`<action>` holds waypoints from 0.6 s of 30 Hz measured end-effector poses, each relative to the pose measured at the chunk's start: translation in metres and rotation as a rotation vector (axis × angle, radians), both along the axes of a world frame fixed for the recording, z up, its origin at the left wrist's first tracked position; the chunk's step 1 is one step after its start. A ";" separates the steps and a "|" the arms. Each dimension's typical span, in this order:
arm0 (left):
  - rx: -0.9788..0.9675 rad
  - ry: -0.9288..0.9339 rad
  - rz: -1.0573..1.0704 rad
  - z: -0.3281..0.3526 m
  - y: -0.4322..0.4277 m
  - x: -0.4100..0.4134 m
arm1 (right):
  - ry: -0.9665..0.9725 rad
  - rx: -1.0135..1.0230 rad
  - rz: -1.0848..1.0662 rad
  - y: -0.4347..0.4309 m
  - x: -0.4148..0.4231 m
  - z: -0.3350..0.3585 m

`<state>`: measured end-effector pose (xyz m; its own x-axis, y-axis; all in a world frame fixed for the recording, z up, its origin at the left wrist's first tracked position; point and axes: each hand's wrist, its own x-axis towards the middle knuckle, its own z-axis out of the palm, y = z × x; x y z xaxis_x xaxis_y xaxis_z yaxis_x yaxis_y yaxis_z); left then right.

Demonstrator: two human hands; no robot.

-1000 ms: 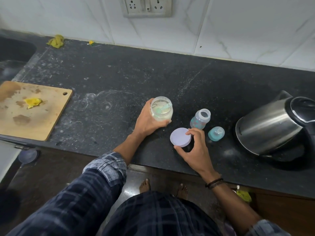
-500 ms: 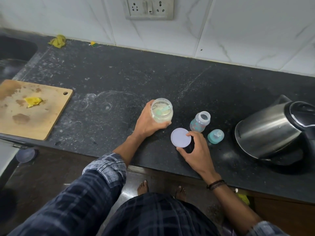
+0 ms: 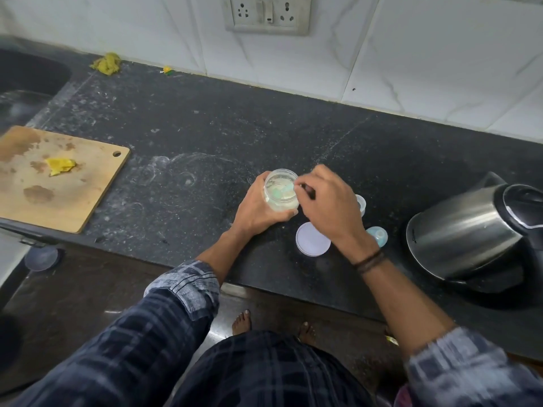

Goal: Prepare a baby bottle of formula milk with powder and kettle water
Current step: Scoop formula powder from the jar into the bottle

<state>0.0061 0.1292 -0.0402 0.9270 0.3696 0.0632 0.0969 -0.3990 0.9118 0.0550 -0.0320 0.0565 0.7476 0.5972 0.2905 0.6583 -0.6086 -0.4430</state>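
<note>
- Head view: my left hand [image 3: 257, 208] grips the jar [image 3: 279, 201], which stands upright on the counter [image 3: 191, 127]. My fingers are curled round its far side and my thumb is pressed against its near side.
- The jar is open, with pale powder inside and a teal scoop [image 3: 282, 191] lying on top.
- My right hand [image 3: 330, 208] is over the jar's right edge. Its fingers [image 3: 302, 188] are bunched close together, with the tips dipping in at the rim just above the scoop. I cannot tell whether they pinch the scoop or only touch it.
- The lid [image 3: 310, 242] lies flat on the counter just below my right hand, near the jar but apart from it.
- The bottle [image 3: 362, 203] stands behind my right hand, which hides most of it; only its open rim shows.
- The teal cap [image 3: 379, 235] sits on the counter beside my right wrist, between the lid and the kettle [image 3: 464, 230].
- The kettle stands at the right, well apart from the jar.
- A dark band [image 3: 370, 261] circles my right wrist.
- Far left, a wooden board [image 3: 73, 195] carries a yellow scrap [image 3: 60, 165].
- A socket [image 3: 267, 13] is set in the wall above.
</note>
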 end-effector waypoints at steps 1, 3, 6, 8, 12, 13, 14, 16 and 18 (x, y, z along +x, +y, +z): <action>-0.012 0.003 -0.005 0.000 0.000 0.000 | 0.036 -0.098 0.029 0.010 0.011 0.007; -0.028 0.019 -0.018 -0.005 0.002 0.002 | 0.068 -0.279 0.071 0.027 0.027 0.015; -0.051 0.053 -0.016 -0.013 0.005 0.007 | 0.066 -0.454 0.084 0.047 0.037 0.018; -0.050 0.079 -0.040 -0.020 0.007 0.012 | 0.025 -0.568 0.083 0.055 0.039 0.017; -0.066 0.102 -0.035 -0.026 0.010 0.014 | -0.051 -0.716 0.077 0.064 0.038 0.015; -0.071 0.095 -0.019 -0.022 0.008 0.012 | -0.069 -0.734 0.078 0.064 0.037 0.015; -0.073 0.078 -0.006 -0.019 0.007 0.010 | -0.085 -0.744 0.080 0.064 0.037 0.015; -0.074 0.051 0.002 -0.015 0.004 0.005 | -0.104 -0.754 0.081 0.064 0.036 0.014; -0.073 0.039 0.005 -0.011 0.004 0.003 | -0.110 -0.764 0.080 0.063 0.035 0.013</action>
